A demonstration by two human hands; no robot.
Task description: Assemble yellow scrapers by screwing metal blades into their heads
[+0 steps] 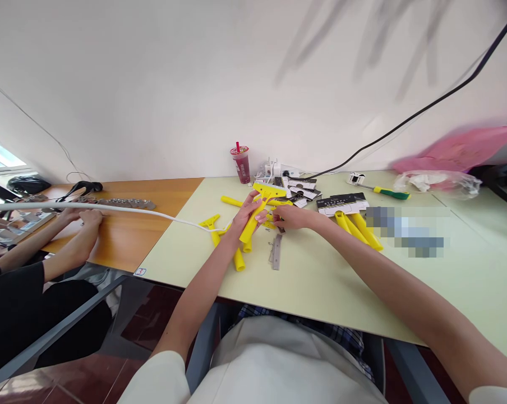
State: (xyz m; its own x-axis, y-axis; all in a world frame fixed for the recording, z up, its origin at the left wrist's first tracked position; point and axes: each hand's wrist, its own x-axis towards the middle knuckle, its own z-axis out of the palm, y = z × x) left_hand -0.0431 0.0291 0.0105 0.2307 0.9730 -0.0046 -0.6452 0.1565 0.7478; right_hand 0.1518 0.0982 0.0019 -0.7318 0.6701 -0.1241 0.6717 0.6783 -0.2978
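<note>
My left hand is wrapped around a yellow plastic scraper, its wide head pointing away from me. Just to the right, my right hand is closed with curled fingers low over the table; what it grips is hidden. Several more yellow scrapers lie under and to the left of my hands. Small yellow plates sit between the two hands. Nearer to me, a grey metal strip rests on the table with small screws beside it.
Packaging cards lie behind my hands, near a red drink cup. At right are carded yellow scrapers, a green-yellow screwdriver and a pink bag. A white cable crosses from the left, where another person's hands work.
</note>
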